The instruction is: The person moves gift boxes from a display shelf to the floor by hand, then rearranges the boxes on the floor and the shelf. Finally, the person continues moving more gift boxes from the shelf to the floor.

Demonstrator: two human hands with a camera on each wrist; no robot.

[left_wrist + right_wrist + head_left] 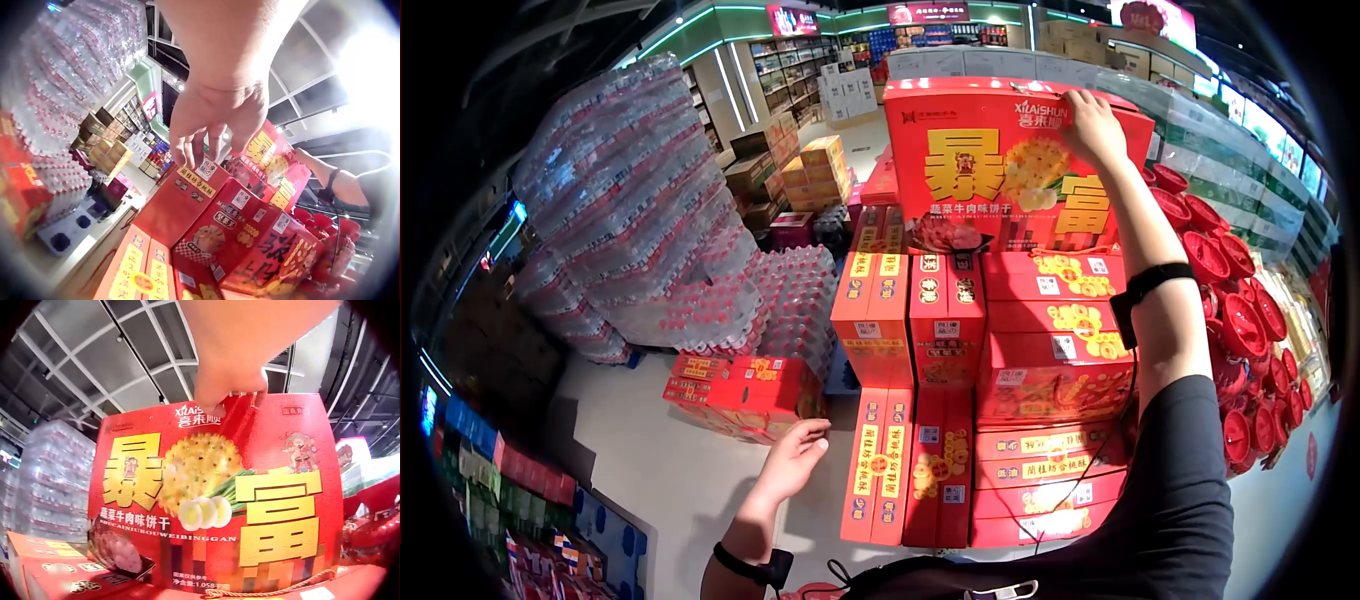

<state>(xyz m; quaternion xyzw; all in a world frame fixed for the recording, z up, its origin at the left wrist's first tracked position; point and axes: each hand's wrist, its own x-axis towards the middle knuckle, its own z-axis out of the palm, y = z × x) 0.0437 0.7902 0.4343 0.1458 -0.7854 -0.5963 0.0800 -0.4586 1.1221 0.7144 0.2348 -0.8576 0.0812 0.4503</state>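
Observation:
A large red biscuit box (1000, 175) with big yellow lettering and a cracker picture stands upright on top of the stacked gift boxes (1040, 365). My right hand (1092, 128) grips it at the top edge, the thumb on the front face and the fingers curled over. In the right wrist view, a twisted cord (275, 592) lies along the box's base. My left hand (792, 460) hangs loosely with nothing in it, left of the stack's lower boxes. Beside that hand, a red carton (745, 395) sits low down.
Shrink-wrapped bottle packs (620, 190) tower at the left. Red basket-like decorations (1240, 310) crowd the right side of the stack. Yellow cartons (815, 170) stand farther back near shelves. Floor (630, 440) shows between the stack and the goods at lower left.

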